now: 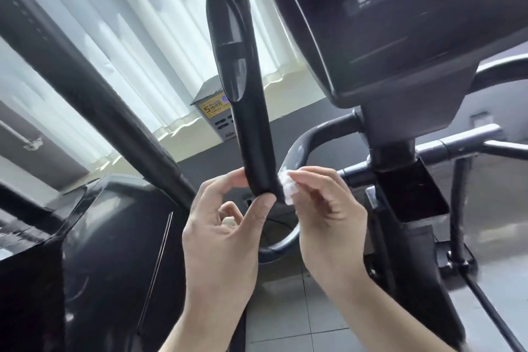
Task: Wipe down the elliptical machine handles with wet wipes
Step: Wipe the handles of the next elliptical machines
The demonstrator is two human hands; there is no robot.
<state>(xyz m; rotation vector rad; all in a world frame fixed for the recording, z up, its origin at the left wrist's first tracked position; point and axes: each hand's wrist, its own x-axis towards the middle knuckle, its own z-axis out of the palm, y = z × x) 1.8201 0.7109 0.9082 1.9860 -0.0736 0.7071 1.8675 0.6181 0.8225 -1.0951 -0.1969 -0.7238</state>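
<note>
A long black padded elliptical handle [243, 94] rises from the centre of the view to the top edge. My left hand [225, 234] pinches its lower end between thumb and forefinger. My right hand [328, 214] holds a small crumpled white wet wipe [287, 187] in its fingertips and presses it against the handle's lower right side. A curved grey fixed handlebar [311, 140] loops behind both hands.
The elliptical's console [400, 17] with buttons fills the upper right, on a column [397, 157]. A thick black bar [85, 88] crosses diagonally at left, above a black housing [114, 251]. A small box with a yellow label [214, 108] stands on the sill by white curtains.
</note>
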